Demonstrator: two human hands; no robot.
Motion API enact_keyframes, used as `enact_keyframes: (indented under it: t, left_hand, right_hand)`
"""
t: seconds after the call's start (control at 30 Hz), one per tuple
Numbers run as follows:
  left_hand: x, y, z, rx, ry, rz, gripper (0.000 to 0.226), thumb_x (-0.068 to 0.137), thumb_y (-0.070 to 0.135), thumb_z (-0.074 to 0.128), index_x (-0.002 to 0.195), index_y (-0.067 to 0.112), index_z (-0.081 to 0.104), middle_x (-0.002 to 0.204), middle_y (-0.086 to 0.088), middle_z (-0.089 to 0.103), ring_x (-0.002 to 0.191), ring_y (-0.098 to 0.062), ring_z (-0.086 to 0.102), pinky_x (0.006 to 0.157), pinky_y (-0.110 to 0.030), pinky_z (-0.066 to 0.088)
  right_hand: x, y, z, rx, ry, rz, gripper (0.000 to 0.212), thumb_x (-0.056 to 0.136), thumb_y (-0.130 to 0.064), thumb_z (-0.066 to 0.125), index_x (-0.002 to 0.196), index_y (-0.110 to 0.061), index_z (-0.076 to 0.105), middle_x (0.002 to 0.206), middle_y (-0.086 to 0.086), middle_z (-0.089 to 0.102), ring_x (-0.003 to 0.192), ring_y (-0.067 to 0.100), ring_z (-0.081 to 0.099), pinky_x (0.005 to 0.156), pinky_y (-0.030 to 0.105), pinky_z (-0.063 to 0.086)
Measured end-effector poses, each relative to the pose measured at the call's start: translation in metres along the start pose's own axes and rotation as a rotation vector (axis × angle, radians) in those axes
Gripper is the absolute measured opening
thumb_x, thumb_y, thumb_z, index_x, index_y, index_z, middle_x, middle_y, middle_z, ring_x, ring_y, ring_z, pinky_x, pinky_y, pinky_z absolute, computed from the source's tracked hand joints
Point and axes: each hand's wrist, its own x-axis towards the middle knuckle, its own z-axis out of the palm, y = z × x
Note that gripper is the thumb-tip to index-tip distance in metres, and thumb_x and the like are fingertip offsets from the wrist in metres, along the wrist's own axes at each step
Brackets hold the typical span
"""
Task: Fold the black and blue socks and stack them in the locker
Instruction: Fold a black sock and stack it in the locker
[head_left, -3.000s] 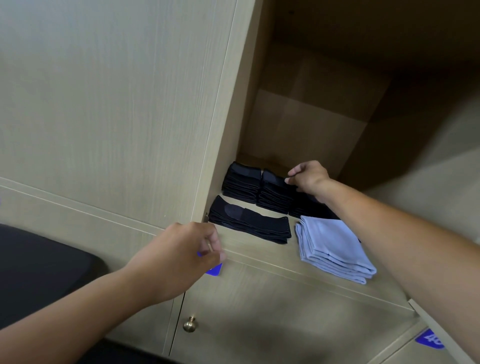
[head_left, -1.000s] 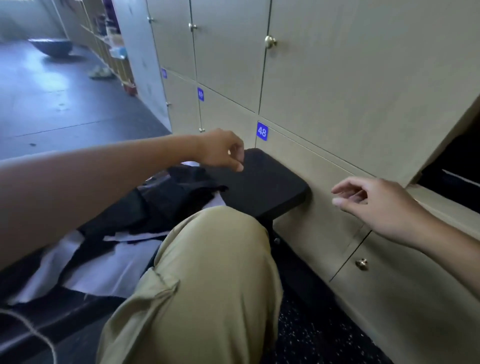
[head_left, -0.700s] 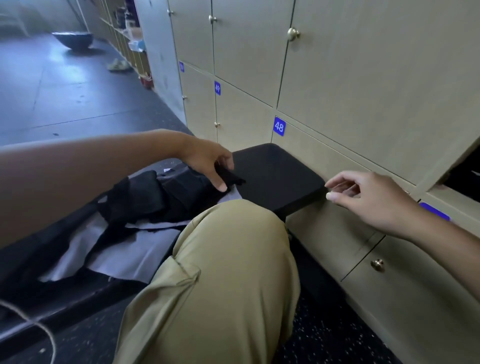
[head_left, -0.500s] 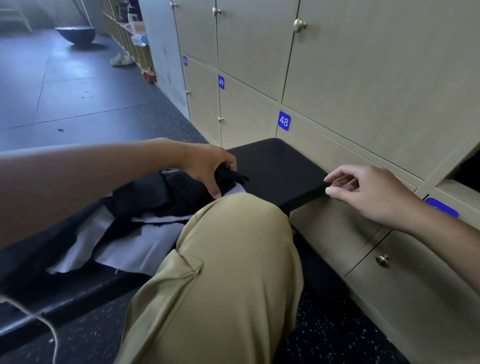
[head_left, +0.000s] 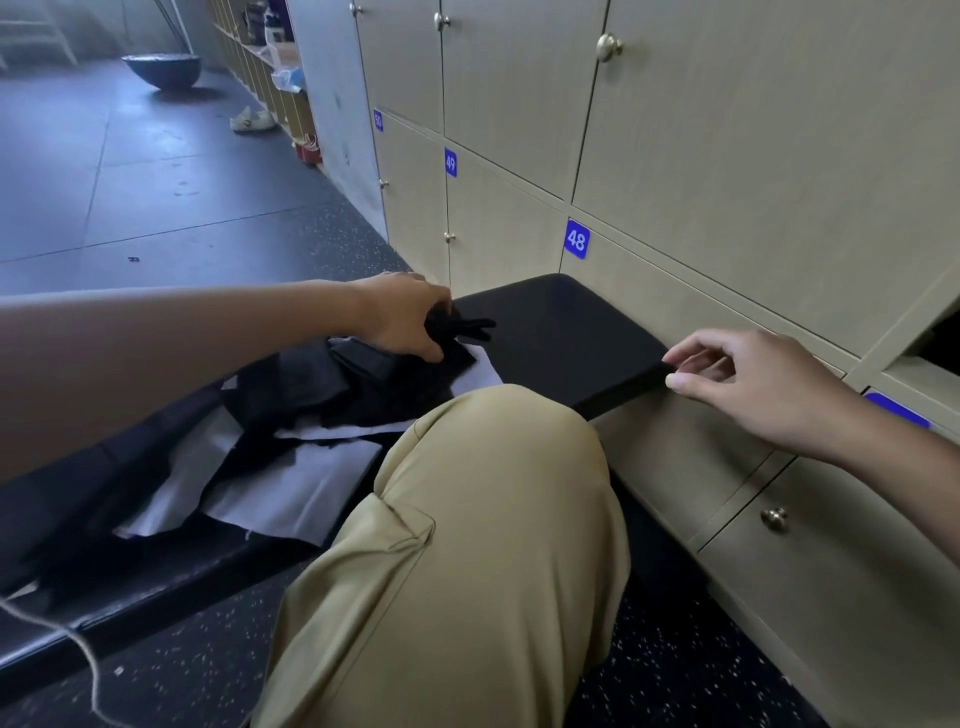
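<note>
The left hand (head_left: 410, 317) closes its fingers around a black sock (head_left: 465, 328) and holds it just above the heap of socks (head_left: 332, 395) on the black bench (head_left: 561, 332). The heap is a mix of black socks and pale blue ones, all loose and not folded. The right hand (head_left: 748, 382) holds nothing; its fingers are a little curled and partly spread, close to the corner of the bench. The open locker (head_left: 935, 343) shows only at the far right edge, well away from the sock. Things could go wrong here, I think. The black socks lie on a black bench, so it is easy to grab two at once or miss one. Pulling the sock out could drag the others along, and some could slide off the edge by the knee (head_left: 498, 441) onto the floor (head_left: 156, 208). The sock hangs from one end, so it could twist and fold crooked.
</note>
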Motion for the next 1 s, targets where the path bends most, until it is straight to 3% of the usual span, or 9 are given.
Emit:
enact_keyframes:
  t: [0.1,0.27,0.43,0.57,0.63,0.7,0.83,0.93,1.0]
  left_hand:
    - [-0.009,0.000,0.000,0.019,0.030,-0.064,0.051,0.083,0.048,0.074,0.122,0.021,0.057,0.115,-0.003,0.058,0.108,-0.028,0.057,0.084,-0.036,0.047]
    - [-0.020,0.001,-0.017,-0.003,0.196,-0.117,0.019,0.087,0.028,0.066,0.097,0.012,0.066,0.089,-0.010,0.062,0.086,-0.035,0.061,0.065,-0.033,0.043]
    - [-0.025,-0.001,-0.048,-0.089,0.242,-0.129,0.019,0.092,0.019,0.062,0.080,0.005,0.063,0.072,-0.008,0.058,0.077,-0.034,0.063,0.052,-0.029,0.037]
    - [-0.028,0.009,-0.080,-0.319,0.249,-0.121,0.018,0.095,0.018,0.063,0.084,0.003,0.065,0.080,-0.013,0.064,0.073,-0.023,0.061,0.060,-0.028,0.048]
    - [-0.025,0.017,-0.088,-0.486,0.255,-0.095,0.018,0.094,0.018,0.067,0.096,0.000,0.070,0.094,-0.019,0.071,0.084,-0.029,0.069,0.077,-0.040,0.058]
    - [-0.022,0.028,-0.090,-0.644,0.256,-0.074,0.022,0.094,0.017,0.069,0.103,-0.002,0.071,0.102,-0.023,0.073,0.091,-0.032,0.072,0.088,-0.046,0.059]
    - [-0.011,0.061,-0.083,-0.925,0.183,-0.012,0.024,0.096,0.015,0.069,0.113,-0.001,0.069,0.112,-0.022,0.073,0.102,-0.034,0.073,0.093,-0.050,0.059]
    - [-0.003,0.093,-0.074,-1.079,0.128,0.031,0.024,0.097,0.013,0.067,0.116,-0.001,0.067,0.113,-0.020,0.074,0.102,-0.031,0.074,0.091,-0.043,0.061]
    - [0.003,0.114,-0.067,-1.165,0.101,0.057,0.024,0.097,0.013,0.067,0.115,-0.002,0.067,0.112,-0.022,0.074,0.103,-0.035,0.073,0.094,-0.048,0.059]
  right_hand:
    - [-0.001,-0.001,-0.001,0.007,-0.001,0.001,0.008,0.091,-0.029,0.072,0.099,-0.032,0.070,0.093,-0.012,0.071,0.088,0.008,0.065,0.069,0.011,0.042]
    - [-0.002,-0.003,-0.002,0.000,-0.002,-0.007,0.009,0.091,-0.029,0.073,0.098,-0.032,0.070,0.093,-0.013,0.071,0.087,0.009,0.065,0.068,0.008,0.041]
    - [-0.004,-0.007,-0.005,0.024,0.010,-0.006,0.009,0.091,-0.028,0.073,0.099,-0.031,0.070,0.093,-0.010,0.072,0.086,0.009,0.065,0.065,0.004,0.040]
    - [-0.006,-0.012,-0.010,0.077,0.042,-0.011,0.008,0.091,-0.028,0.073,0.097,-0.032,0.071,0.091,-0.011,0.072,0.077,0.004,0.062,0.066,0.006,0.042]
    - [-0.007,-0.014,-0.012,0.108,0.055,-0.010,0.008,0.091,-0.030,0.072,0.097,-0.034,0.071,0.091,-0.012,0.072,0.076,0.001,0.062,0.069,0.011,0.043]
    - [-0.009,-0.014,-0.014,0.154,0.063,-0.001,0.008,0.090,-0.030,0.072,0.097,-0.035,0.071,0.090,-0.011,0.073,0.076,0.000,0.064,0.074,0.017,0.047]
    - [-0.012,-0.013,-0.016,0.267,0.075,0.020,0.013,0.091,-0.029,0.073,0.103,-0.034,0.072,0.092,-0.009,0.074,0.082,0.008,0.071,0.086,0.030,0.053]
    - [-0.018,-0.018,-0.020,0.462,0.058,0.066,0.021,0.094,-0.021,0.070,0.115,-0.023,0.068,0.097,0.001,0.074,0.082,0.012,0.074,0.080,0.027,0.056]
    - [-0.023,-0.020,-0.024,0.577,0.043,0.118,0.025,0.096,-0.021,0.068,0.121,-0.020,0.065,0.102,0.004,0.073,0.084,0.014,0.075,0.080,0.028,0.058]
